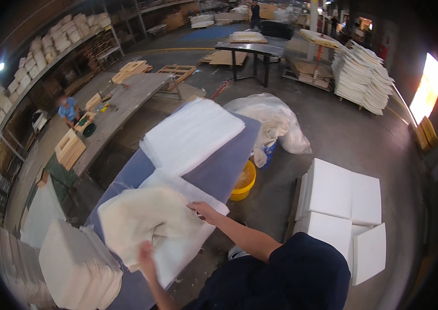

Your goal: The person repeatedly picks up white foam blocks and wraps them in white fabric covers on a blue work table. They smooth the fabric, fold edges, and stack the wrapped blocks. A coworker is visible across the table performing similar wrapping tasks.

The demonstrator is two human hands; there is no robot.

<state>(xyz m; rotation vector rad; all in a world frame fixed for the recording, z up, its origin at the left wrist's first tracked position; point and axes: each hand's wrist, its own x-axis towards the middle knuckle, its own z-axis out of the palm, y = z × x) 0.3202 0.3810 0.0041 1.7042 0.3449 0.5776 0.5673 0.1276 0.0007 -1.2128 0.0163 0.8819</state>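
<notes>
A cream fabric piece, puffy like a cushion cover (141,214), lies bunched before me on the blue-topped table (216,178). My right hand (205,212) pinches its right edge. Near its lower edge is my left hand (147,256), smeared by motion, so its fingers cannot be read. A white sheet of soft padding (180,253) spreads under the cream piece and reaches toward my body. Farther up the table rests a thick stack of white padding sheets (193,134).
Cream cushion blocks (77,266) stand at the table's near left. White foam blocks (332,191) sit at right. A yellow bucket (244,183) and a clear plastic bag (281,121) stand beyond the table's right edge. A person (68,111) works at a long grey bench (126,95).
</notes>
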